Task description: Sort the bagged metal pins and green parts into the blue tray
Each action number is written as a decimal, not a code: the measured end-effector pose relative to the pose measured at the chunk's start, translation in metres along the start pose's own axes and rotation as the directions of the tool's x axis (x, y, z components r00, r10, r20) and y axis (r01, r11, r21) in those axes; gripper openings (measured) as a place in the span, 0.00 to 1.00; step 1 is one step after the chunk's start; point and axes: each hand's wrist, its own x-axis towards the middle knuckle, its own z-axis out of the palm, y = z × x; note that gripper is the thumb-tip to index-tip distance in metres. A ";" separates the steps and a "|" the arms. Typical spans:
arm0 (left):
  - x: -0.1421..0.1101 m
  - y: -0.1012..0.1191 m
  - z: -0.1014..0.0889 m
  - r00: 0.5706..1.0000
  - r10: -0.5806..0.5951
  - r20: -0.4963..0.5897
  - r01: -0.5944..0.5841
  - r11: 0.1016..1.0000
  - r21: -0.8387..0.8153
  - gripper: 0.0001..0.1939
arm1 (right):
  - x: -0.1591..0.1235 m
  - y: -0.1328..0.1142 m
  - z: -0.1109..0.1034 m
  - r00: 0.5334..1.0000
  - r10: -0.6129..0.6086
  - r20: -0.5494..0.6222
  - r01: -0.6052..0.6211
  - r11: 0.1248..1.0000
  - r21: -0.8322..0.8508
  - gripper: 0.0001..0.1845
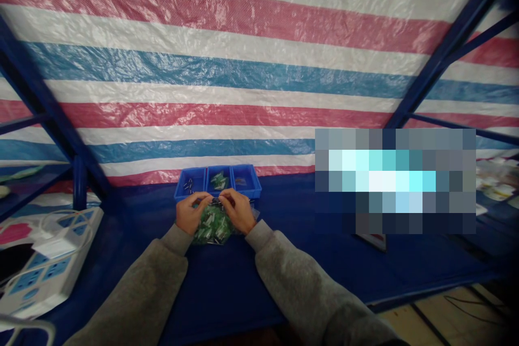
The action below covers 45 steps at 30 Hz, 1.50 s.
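My left hand (192, 212) and my right hand (238, 211) meet above the table, each with thumb and forefinger pinched. Between their fingertips is a small dark, thin piece, too small to name. Right below the hands lies a heap of small green-and-clear plastic packets (214, 226). Just beyond them stands a blue tray (256, 186) with three compartments. Its left one has a few small dark metal-looking pieces (188, 186), the middle one green packets (219, 180), and the right one some small flat items (240, 181).
A white power strip (52, 265) with plugs and cables lies at the left on the blue table (219, 292). Pixelation hides an area at the right, with a flat dark-edged object (379, 242) below it. Blue metal posts (79, 181) and a striped plastic sheet (243, 86) enclose the back.
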 end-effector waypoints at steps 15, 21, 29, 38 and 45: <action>0.001 0.010 0.000 0.998 0.008 0.070 0.000 0.994 -0.107 0.10 | 0.000 0.000 0.001 0.999 0.030 0.015 -0.029 0.999 -0.026 0.10; 0.001 0.013 0.000 1.000 -0.003 0.029 0.009 0.980 -0.197 0.10 | 0.001 -0.001 -0.002 0.996 0.064 -0.067 -0.065 0.998 -0.007 0.14; 0.002 0.011 -0.004 0.982 0.131 0.137 -0.139 0.989 0.049 0.11 | 0.002 -0.003 -0.003 0.991 0.081 -0.109 -0.080 0.997 0.006 0.15; 0.001 0.009 -0.003 0.993 0.108 0.046 -0.112 0.990 0.090 0.10 | 0.002 -0.007 -0.007 0.995 0.054 -0.082 -0.053 0.998 0.018 0.15; 0.000 0.013 -0.004 0.995 0.070 0.065 -0.076 0.993 0.095 0.13 | -0.001 -0.005 -0.003 0.995 -0.090 0.049 0.088 0.995 0.042 0.10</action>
